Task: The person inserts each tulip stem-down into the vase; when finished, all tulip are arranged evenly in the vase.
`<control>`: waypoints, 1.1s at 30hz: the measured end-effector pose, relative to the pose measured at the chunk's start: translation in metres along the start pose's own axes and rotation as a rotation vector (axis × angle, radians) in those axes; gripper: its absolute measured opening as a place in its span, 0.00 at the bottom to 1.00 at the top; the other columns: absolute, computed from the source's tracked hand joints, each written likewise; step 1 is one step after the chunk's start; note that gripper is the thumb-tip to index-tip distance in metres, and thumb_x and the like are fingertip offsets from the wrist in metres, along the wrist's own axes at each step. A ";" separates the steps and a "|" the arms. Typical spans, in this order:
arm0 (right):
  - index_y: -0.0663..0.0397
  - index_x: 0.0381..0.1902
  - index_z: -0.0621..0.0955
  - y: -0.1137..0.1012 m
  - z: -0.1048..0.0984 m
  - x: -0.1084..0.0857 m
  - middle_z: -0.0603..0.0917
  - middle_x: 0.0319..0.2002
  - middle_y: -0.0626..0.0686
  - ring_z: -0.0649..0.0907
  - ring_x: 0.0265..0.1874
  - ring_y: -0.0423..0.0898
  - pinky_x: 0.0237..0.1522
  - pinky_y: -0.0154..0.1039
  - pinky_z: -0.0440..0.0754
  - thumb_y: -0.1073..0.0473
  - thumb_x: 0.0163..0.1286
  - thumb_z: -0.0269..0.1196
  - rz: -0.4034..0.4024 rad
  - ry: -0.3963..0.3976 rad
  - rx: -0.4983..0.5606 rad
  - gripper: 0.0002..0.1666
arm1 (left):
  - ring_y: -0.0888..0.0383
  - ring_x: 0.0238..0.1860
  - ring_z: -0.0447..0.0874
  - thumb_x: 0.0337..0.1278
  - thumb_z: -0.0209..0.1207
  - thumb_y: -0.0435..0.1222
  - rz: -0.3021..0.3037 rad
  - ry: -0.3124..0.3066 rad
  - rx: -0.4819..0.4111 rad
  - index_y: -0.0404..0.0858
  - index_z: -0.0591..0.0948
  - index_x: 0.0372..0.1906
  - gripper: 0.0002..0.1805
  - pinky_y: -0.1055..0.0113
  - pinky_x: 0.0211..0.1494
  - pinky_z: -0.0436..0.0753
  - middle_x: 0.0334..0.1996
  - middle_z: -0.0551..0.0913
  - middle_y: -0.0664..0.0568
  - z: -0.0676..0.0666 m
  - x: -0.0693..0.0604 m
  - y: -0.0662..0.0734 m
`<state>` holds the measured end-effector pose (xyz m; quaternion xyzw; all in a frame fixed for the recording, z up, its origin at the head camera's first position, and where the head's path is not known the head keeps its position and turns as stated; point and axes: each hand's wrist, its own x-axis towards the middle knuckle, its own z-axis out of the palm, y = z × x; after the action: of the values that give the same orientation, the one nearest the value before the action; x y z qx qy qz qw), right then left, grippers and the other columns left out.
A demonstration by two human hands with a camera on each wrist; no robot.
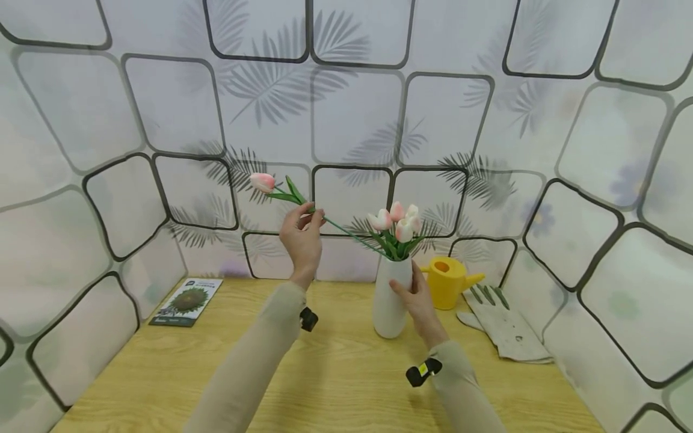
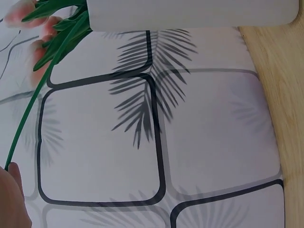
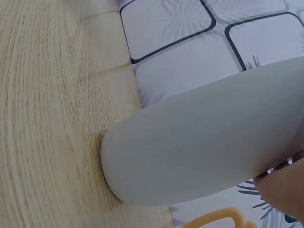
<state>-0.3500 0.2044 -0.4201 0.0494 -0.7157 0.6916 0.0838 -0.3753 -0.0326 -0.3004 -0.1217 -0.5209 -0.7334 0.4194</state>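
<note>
A white vase stands upright on the wooden table, holding several pink-and-white tulips with green leaves. My right hand grips the vase around its upper side; the right wrist view shows the vase's base resting on the table. Left of the vase and higher up, my left hand pinches the green stem of a single tulip. This tulip slants, its bloom pointing to the upper left. Its stem runs down to the vase mouth; whether the end is inside cannot be made out.
Right behind the vase sits a yellow watering can. A pair of light gloves lies at the table's right side. On the left is a seed packet with a sunflower picture. Patterned walls enclose the table at the back and sides.
</note>
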 end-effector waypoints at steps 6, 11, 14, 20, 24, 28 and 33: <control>0.42 0.79 0.49 0.002 -0.001 0.000 0.59 0.76 0.55 0.63 0.72 0.56 0.75 0.59 0.57 0.51 0.68 0.65 -0.007 0.001 0.001 0.50 | 0.45 0.37 0.88 0.56 0.66 0.26 0.148 -0.064 0.083 0.29 0.85 0.45 0.11 0.69 0.38 0.87 0.38 0.80 0.39 0.012 -0.003 0.006; 0.41 0.79 0.48 0.001 -0.003 0.002 0.58 0.76 0.54 0.62 0.73 0.55 0.75 0.58 0.56 0.50 0.68 0.66 0.020 -0.004 0.000 0.52 | 0.48 0.39 0.88 0.57 0.66 0.29 0.197 -0.115 0.155 0.32 0.85 0.45 0.11 0.68 0.39 0.87 0.39 0.82 0.41 0.018 -0.009 0.010; 0.42 0.79 0.47 0.001 -0.003 0.003 0.56 0.77 0.55 0.61 0.74 0.56 0.76 0.57 0.55 0.50 0.68 0.65 0.043 -0.013 -0.004 0.52 | 0.49 0.41 0.88 0.57 0.66 0.30 0.209 -0.142 0.196 0.32 0.86 0.45 0.11 0.64 0.42 0.88 0.39 0.83 0.41 0.021 -0.014 0.009; 0.43 0.79 0.47 0.001 -0.003 0.004 0.55 0.77 0.55 0.60 0.74 0.56 0.76 0.58 0.55 0.50 0.69 0.64 0.065 -0.013 -0.009 0.51 | 0.48 0.41 0.86 0.59 0.65 0.28 0.242 -0.214 0.195 0.31 0.85 0.45 0.10 0.58 0.43 0.88 0.40 0.83 0.39 0.027 -0.022 0.007; 0.41 0.79 0.47 0.001 -0.003 0.002 0.56 0.77 0.55 0.61 0.74 0.56 0.75 0.58 0.55 0.48 0.68 0.65 0.047 -0.011 -0.013 0.52 | 0.52 0.39 0.86 0.62 0.62 0.29 0.280 -0.263 0.226 0.33 0.86 0.44 0.08 0.64 0.42 0.88 0.38 0.85 0.42 0.030 -0.027 0.004; 0.41 0.79 0.48 0.001 -0.003 0.000 0.57 0.77 0.54 0.62 0.73 0.56 0.75 0.58 0.56 0.46 0.67 0.66 0.027 -0.006 -0.017 0.53 | 0.52 0.37 0.87 0.64 0.61 0.29 0.320 -0.293 0.264 0.32 0.86 0.43 0.07 0.68 0.40 0.87 0.37 0.85 0.43 0.032 -0.032 -0.001; 0.41 0.79 0.49 0.003 -0.002 0.000 0.58 0.76 0.53 0.63 0.73 0.55 0.75 0.58 0.57 0.46 0.67 0.66 0.015 0.002 -0.014 0.52 | 0.53 0.36 0.87 0.63 0.61 0.29 0.300 -0.323 0.301 0.31 0.84 0.40 0.05 0.68 0.38 0.87 0.36 0.85 0.44 0.033 -0.039 -0.006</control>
<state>-0.3503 0.2064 -0.4234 0.0426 -0.7208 0.6873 0.0797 -0.3640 0.0155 -0.3138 -0.2492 -0.6604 -0.5485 0.4482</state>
